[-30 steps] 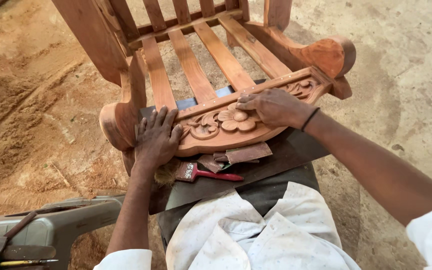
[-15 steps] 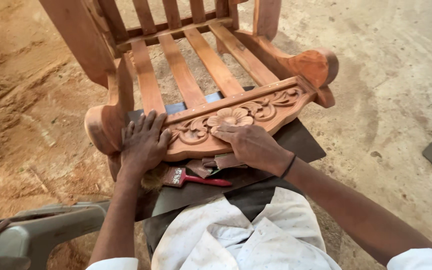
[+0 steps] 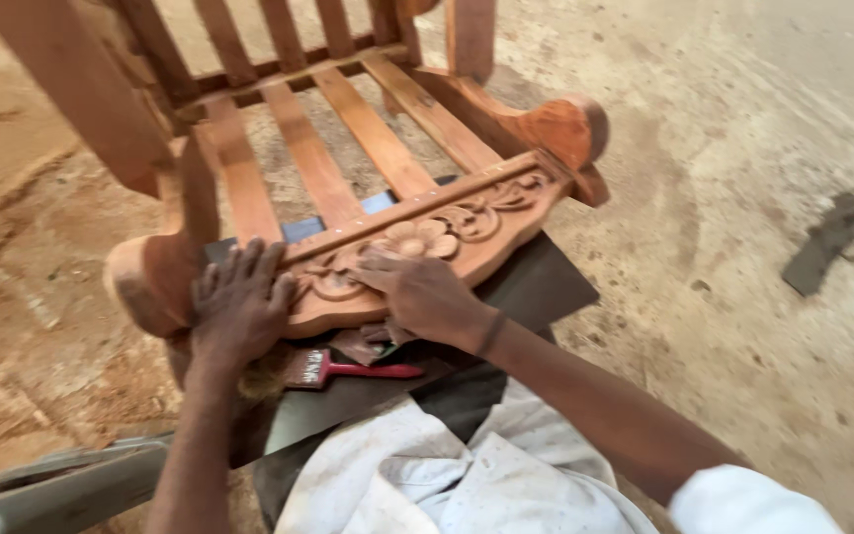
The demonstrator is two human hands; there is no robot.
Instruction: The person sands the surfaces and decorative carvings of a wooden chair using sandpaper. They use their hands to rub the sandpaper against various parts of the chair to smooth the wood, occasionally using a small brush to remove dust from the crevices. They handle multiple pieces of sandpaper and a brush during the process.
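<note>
left hand lies flat, fingers spread, on the left end of the carved rail; right hand presses fingers together on its flower carving. near them, a red brush lies on a dark board.

Red-handled brush on dark sheet; grey plastic chair lower left; sawdust-strewn floor.

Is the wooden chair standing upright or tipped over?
Tipped: the wooden chair lies with its carved rail toward the person, under both hands, and its slats run away across the floor.
</note>
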